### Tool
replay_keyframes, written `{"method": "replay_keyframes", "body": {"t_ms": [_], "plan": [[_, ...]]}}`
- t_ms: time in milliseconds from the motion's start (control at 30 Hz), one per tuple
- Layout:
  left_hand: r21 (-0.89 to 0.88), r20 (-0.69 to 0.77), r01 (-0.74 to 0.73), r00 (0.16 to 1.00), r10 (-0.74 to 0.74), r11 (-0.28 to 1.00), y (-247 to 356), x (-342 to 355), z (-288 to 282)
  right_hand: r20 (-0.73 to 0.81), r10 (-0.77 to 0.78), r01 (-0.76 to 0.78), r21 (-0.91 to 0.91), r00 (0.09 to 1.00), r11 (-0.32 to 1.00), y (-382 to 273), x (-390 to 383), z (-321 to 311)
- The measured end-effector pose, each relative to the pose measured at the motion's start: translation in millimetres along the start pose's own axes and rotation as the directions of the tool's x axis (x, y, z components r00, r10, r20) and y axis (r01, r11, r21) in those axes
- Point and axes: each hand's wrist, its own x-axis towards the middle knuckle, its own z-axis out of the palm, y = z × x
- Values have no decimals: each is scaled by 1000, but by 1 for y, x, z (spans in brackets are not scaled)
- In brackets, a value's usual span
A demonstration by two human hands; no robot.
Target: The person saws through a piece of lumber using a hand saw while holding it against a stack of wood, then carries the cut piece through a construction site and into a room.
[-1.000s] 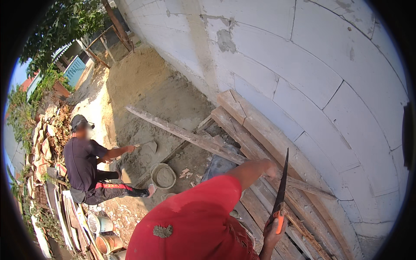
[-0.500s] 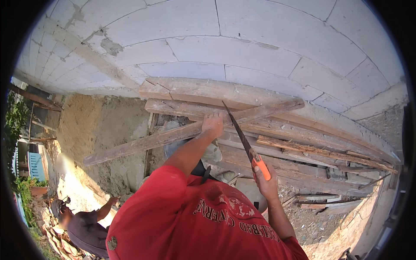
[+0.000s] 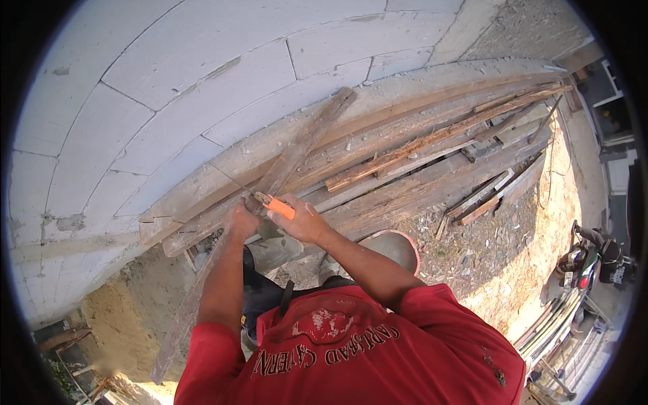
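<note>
A handsaw with an orange handle (image 3: 280, 208) lies across a loose plank (image 3: 307, 143), just left of the picture's middle, its blade seen nearly edge-on and pointing to 10 o'clock; whether the teeth have bitten cannot be told. The right hand (image 3: 302, 221) is wrapped around the handle. The left hand (image 3: 239, 221) is clamped on the plank right beside the saw, probably to keep the wood from sliding or rolling. The two hands are close together. From them the plank runs to 1 o'clock and 7 o'clock, resting across the stacked beams (image 3: 412, 128), which seem to serve as a support.

The blade's tip points toward the block wall (image 3: 202, 81) at 11 o'clock, so room is tighter on that side. The right forearm reaches back toward 4 o'clock over a round tub (image 3: 413, 244), where littered ground (image 3: 472, 263) gives more space. Grey boots (image 3: 278, 251) stand just below the hands, at 5 o'clock.
</note>
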Motion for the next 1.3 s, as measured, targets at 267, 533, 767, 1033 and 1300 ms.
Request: {"method": "replay_keyframes", "body": {"t_ms": [267, 533, 767, 1033, 1300], "plan": [[110, 22, -56, 998, 54, 992, 12, 24, 18, -3, 43, -42, 145, 999, 989, 23, -171, -75], [45, 67, -68, 996, 65, 997, 6, 41, 30, -47, 74, -70, 72, 996, 995, 31, -66, -22], [74, 63, -55, 997, 50, 996, 13, 31, 20, -22, 101, -96, 157, 995, 983, 26, -149, -67], [-7, 0, -106, 994, 106, 994, -10, 50, 39, -2, 90, -90, 103, 996, 991, 16, -95, -43], [104, -35, -90, 995, 95, 990, 26, 26, 27, -13, 148, -146, 112, 989, 983, 42, -77, -48]]}}
